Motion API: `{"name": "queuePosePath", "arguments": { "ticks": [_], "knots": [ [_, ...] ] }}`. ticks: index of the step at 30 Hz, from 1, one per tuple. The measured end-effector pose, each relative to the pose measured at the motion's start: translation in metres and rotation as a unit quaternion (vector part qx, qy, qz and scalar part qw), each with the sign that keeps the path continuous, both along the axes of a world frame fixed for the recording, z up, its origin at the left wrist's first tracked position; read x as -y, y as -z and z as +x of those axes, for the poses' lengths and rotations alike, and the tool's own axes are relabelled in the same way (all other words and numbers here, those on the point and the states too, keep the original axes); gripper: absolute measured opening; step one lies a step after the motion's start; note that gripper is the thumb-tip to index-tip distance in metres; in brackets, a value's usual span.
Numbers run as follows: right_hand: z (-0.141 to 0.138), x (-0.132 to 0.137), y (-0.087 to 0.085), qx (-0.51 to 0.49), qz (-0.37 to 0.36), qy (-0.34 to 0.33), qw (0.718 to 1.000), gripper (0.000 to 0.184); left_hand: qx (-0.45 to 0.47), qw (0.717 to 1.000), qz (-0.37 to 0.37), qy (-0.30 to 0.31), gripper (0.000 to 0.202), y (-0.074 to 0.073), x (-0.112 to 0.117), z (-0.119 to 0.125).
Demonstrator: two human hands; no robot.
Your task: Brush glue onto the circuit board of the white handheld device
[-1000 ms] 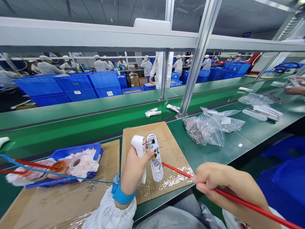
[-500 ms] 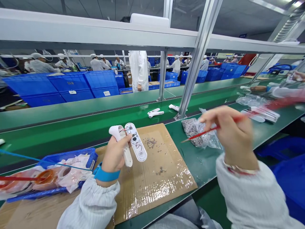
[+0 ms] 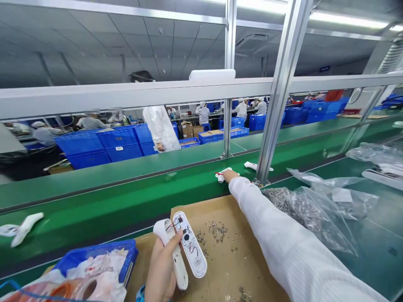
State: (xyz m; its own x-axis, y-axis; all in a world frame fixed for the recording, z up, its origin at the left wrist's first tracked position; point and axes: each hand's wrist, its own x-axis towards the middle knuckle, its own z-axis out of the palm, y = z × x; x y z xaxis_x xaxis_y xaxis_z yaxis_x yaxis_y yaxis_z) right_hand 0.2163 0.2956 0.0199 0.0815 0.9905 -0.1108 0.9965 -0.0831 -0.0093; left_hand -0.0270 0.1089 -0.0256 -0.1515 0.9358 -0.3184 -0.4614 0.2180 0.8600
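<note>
My left hand (image 3: 161, 272) grips an opened white handheld device (image 3: 185, 249) with its circuit board and wires showing, held over the cardboard sheet (image 3: 226, 268). My right arm stretches far forward across the cardboard to the green conveyor belt (image 3: 126, 201). There my right hand (image 3: 229, 175) closes on a white device part (image 3: 221, 175) lying on the belt; its fingers are mostly hidden. Small screws (image 3: 217, 230) lie scattered on the cardboard.
A plastic bag of screws (image 3: 296, 209) lies to the right. A blue tray (image 3: 94, 260) with tape rolls and wrapping sits at the left. More white parts (image 3: 22, 228) (image 3: 252, 166) lie on the belt. A metal post (image 3: 277, 92) stands ahead. Workers and blue crates fill the background.
My right hand left the screw bag and reached forward to the belt; the red tool is no longer in view. The camera tilted up. My left hand kept hold of the device.
</note>
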Motion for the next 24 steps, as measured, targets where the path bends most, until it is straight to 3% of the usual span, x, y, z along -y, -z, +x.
{"name": "queuePosePath", "arguments": {
  "ticks": [4, 8, 13, 16, 20, 24],
  "knots": [
    [-0.003, -0.017, 0.004, 0.002, -0.015, 0.018, 1.0, 0.032, 0.006, 1.0, -0.005, -0.016, 0.036, 0.002, -0.005, -0.005],
    [-0.001, -0.009, -0.021, 0.009, 0.014, 0.009, 1.0, 0.032, 0.016, 0.999, 0.017, -0.024, 0.033, 0.004, -0.006, -0.007],
    [0.015, 0.05, -0.073, 0.016, 0.039, 0.01, 0.999, 0.027, 0.057, 0.997, 0.056, -0.019, 0.032, -0.004, 0.0, -0.01],
    [0.032, 0.099, -0.09, 0.016, 0.033, 0.017, 0.999, 0.021, 0.075, 0.994, 0.074, -0.022, 0.032, -0.015, 0.006, -0.011],
    [0.047, 0.146, -0.081, 0.017, -0.006, 0.038, 0.999, 0.019, 0.082, 0.992, 0.088, -0.032, 0.027, -0.026, 0.012, -0.009],
    [0.043, 0.156, -0.039, 0.03, -0.069, 0.047, 0.996, 0.023, 0.09, 0.991, 0.096, -0.022, 0.025, -0.032, 0.018, 0.0]
  ]
}}
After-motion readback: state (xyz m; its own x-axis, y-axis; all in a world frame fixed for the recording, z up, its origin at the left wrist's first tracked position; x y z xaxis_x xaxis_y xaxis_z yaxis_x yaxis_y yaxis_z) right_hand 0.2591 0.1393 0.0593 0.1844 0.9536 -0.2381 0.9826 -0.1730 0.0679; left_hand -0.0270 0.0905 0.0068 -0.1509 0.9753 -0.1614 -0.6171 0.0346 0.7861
